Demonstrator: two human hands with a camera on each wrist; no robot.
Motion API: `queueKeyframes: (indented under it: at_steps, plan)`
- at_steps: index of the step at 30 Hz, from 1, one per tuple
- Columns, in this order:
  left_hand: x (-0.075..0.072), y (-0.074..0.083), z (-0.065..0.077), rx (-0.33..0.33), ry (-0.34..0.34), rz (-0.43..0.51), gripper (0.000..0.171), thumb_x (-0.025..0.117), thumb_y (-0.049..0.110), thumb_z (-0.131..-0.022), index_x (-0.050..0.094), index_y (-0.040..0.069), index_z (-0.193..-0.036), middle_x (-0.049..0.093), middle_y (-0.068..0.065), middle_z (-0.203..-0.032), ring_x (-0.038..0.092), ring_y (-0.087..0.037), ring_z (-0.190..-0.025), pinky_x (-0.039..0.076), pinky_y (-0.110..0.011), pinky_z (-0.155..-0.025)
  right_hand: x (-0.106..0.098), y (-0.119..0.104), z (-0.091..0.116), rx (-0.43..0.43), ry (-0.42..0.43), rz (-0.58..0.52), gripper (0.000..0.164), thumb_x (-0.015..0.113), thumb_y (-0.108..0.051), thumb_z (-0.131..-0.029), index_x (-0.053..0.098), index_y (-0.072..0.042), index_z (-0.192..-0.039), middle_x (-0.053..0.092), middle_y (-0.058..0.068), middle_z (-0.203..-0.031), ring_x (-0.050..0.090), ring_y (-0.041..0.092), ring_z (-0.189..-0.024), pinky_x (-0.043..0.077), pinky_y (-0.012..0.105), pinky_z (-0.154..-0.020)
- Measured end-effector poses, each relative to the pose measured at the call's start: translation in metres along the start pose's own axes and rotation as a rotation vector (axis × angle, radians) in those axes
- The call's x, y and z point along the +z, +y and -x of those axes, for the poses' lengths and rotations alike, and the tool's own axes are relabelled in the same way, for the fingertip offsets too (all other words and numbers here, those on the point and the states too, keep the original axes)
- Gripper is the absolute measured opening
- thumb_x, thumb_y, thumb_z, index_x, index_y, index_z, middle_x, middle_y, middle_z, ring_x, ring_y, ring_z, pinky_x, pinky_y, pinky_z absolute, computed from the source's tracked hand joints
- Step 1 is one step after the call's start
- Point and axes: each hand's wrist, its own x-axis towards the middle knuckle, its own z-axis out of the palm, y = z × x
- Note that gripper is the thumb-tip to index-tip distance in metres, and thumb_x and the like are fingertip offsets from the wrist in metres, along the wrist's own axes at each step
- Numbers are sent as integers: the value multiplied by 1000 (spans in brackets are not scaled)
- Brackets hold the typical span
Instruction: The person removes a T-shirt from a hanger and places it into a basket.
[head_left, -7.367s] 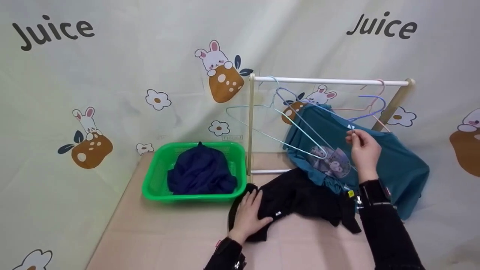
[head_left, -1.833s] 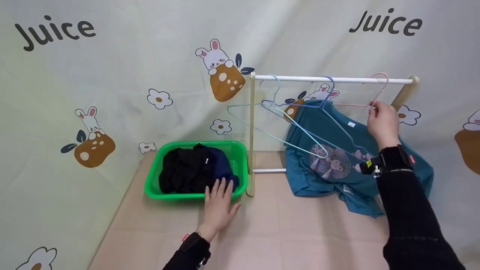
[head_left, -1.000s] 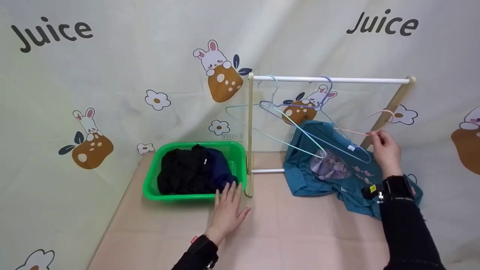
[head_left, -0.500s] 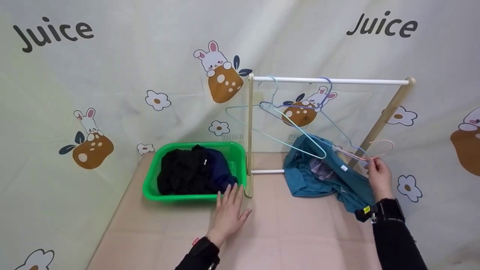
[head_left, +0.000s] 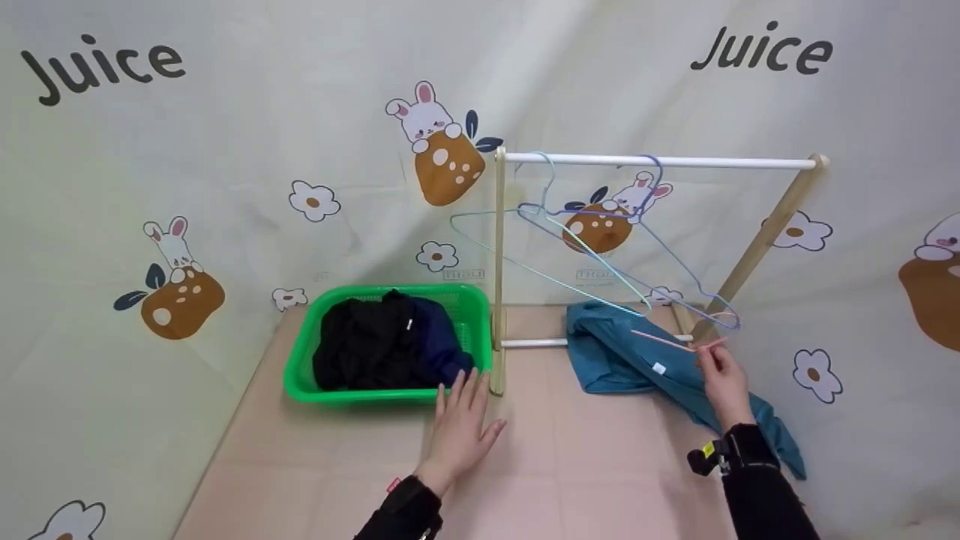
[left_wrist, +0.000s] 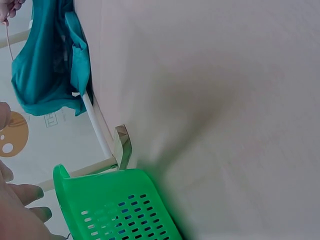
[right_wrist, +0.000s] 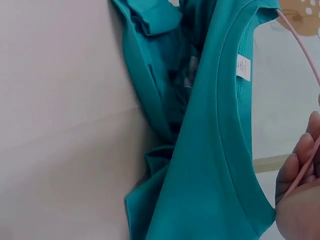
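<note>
My right hand pinches a pink clothes hanger near its neck, low in front of the rack's right side. From that hanger hangs a teal shirt, sagging in folds onto the table; the right wrist view shows its neckline and white label. My left hand has its fingers spread at the front right rim of a green basket. Inside the basket lie a black garment and a navy garment.
A small clothes rack with a white top rail stands behind the shirt. A light blue hanger and a purple-blue hanger hang on the rail. A patterned cloth backs the pinkish table.
The black garment has gone from the table into the basket, and the purple-blue hanger onto the rail. My right hand has lifted the pink hanger off and lowered it with the shirt.
</note>
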Motion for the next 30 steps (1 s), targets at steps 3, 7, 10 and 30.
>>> queueKeyframes:
  at_steps: [3, 7, 10, 30]
  plan:
    - [0, 1, 0, -3, -11, -1, 79, 68, 42, -91, 35, 3, -152, 38, -20, -153, 31, -43, -141, 21, -67, -109, 8, 4, -1, -45, -32, 18, 45, 43, -38, -106, 57, 4, -118, 56, 16, -106, 48, 26, -89, 39, 26, -67]
    - [0, 4, 1, -2, -29, -2, 78, 65, 43, -93, 35, 2, -152, 37, -20, -153, 30, -43, -141, 21, -67, -109, 19, 8, 3, -130, -65, 63, 36, 48, -27, -105, 61, 7, -110, 58, 14, -96, 48, 24, -82, 38, 25, -66]
    - [1, 5, 0, -9, -45, 0, 78, 65, 44, -93, 34, 2, -152, 36, -20, -154, 29, -42, -142, 21, -67, -110, 28, 7, 9, -185, -90, 121, 31, 50, -25, -105, 64, 3, -109, 59, 11, -92, 48, 21, -80, 38, 26, -66]
    - [13, 24, -17, 33, -56, -7, 73, 70, 37, -92, 39, 8, -152, 45, -11, -150, 36, -37, -140, 23, -64, -111, 91, -32, 48, -1006, -186, -58, 31, 67, 20, -79, 73, -7, -91, 70, 7, -92, 59, 18, -86, 39, 18, -76]
